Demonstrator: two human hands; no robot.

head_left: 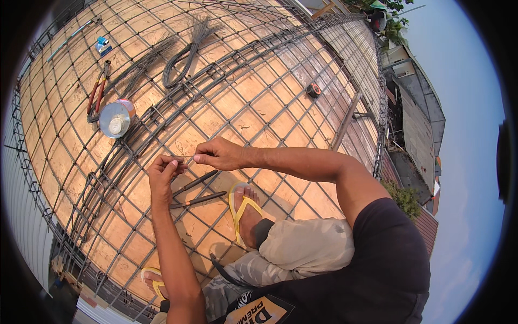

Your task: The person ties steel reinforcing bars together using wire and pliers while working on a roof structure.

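Note:
My left hand (163,171) and my right hand (218,153) meet in front of me, thumbs pinched against fingers. Whatever lies between the fingertips is too thin and small to name. Just below the hands, a tool with two long dark handles (199,198) rests on the rebar mesh, its handles spread; its head is hidden by my left wrist. The grid of steel bars (291,110) covers plywood sheets (210,116) beneath both hands. Beyond them runs a long band of thicker bundled bars (154,120).
A round metal can (116,120) and red-handled cutters (99,89) lie left. Farther off are bundles of thin tie wire (183,60), a small blue pack (102,46) and a blue rod-like tool (73,39). A tape measure (314,90) sits right. My sandalled foot (245,213) stands on the mesh.

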